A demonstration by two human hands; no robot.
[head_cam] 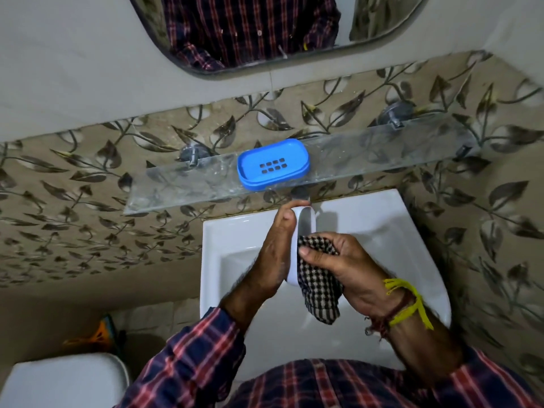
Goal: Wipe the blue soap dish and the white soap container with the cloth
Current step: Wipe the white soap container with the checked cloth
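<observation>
Over the washbasin (368, 219), the left hand (272, 254) has its grip around the white soap container (304, 222), held on edge, while the right hand (350, 260) pinches the checked cloth (319, 287) against its inner face. The blue soap dish (273, 164) sits on the glass shelf (382, 154). Hard rubbing could likely slip the smooth container from the left hand's grip into the basin.

A clear glass shelf (368, 156) is fixed to the leaf-patterned wall tiles (73, 184) by round metal brackets (191, 156), just above the white washbasin (368, 231). The blue soap dish (273, 164) is set directly on the shelf, near its middle, open side up, with a grid of drain slots seen in its floor.
</observation>
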